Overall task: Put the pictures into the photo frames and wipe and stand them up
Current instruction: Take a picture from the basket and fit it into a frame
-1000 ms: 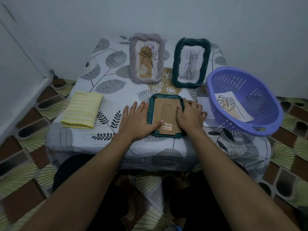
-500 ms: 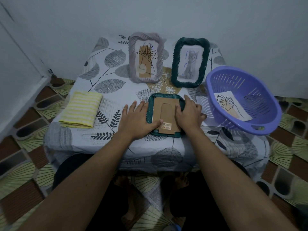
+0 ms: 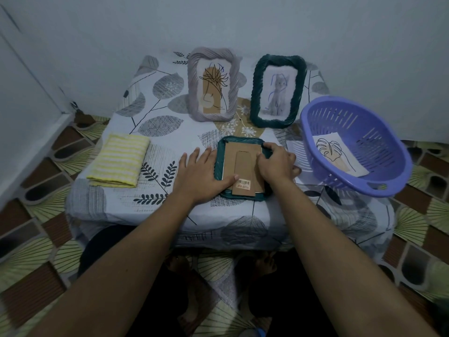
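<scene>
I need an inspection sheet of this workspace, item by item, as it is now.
Surface: low table under leaf-print cloth.
Job's things: grey frame and dark green frame stand at the back with pictures; third frame lies face-down, cardboard backing up; leaf picture in purple basket; folded yellow cloth at left.
Clutter: pale sheet beside the basket, unclear.
Grips: left grip flat on the third frame's left side; right grip has fingers bent on its right rim.
Cables: nothing seen.
Surroundings: plain wall, patterned floor tiles.
</scene>
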